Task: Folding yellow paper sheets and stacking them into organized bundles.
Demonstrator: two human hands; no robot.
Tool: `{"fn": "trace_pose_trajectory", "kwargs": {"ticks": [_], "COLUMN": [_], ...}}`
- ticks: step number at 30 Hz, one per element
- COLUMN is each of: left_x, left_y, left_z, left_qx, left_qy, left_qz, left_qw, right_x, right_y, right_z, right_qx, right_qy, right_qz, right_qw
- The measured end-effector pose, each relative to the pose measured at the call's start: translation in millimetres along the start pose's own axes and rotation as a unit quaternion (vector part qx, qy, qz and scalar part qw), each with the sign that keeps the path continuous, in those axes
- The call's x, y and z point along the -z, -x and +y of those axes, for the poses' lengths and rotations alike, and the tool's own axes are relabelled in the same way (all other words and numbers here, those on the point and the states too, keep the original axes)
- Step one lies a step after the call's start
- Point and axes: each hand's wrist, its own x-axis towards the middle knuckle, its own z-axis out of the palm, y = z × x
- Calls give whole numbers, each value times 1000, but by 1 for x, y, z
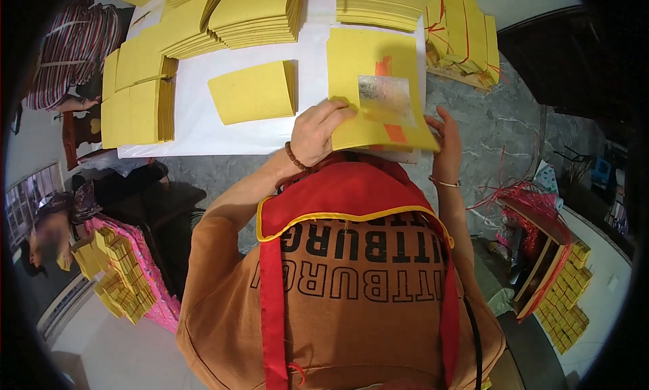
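Note:
In front of me at the table's near edge lies a stack of yellow joss paper [341, 58]. Its top sheet bears a silver foil square [384, 98] and orange-red patches [394, 133]. My left hand [322, 129] has its curled fingers on the stack's left edge, gripping it. At the lower right corner, my right hand [446, 138] holds the sheet's edge, which curls up against it. Its thumb is partly hidden by the paper. To the left, a folded yellow paper bundle [251, 94] lies alone on the white table cover [196, 136].
Thick piles of folded yellow paper [253, 18] line the table's far and left sides. Red-tied bundles [466, 31] stand at the right. Another person in stripes [78, 48] is at far left, and one more sits below. A wooden rack [541, 255] with red strings stands at right.

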Motion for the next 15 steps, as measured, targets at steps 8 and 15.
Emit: {"fn": "trace_pose_trajectory", "kwargs": {"ticks": [8,15], "left_x": [-34,3], "left_y": [-5,-27], "left_z": [6,-3], "left_qx": [-93,-45], "left_qy": [-94,20], "left_qz": [2,-179], "left_qw": [991,983], "right_x": [-37,-20], "right_y": [30,11], "right_z": [-19,-6], "right_qx": [-32,50], "right_qy": [-276,-173], "right_qz": [-20,-10], "right_qw": [960,984]}}
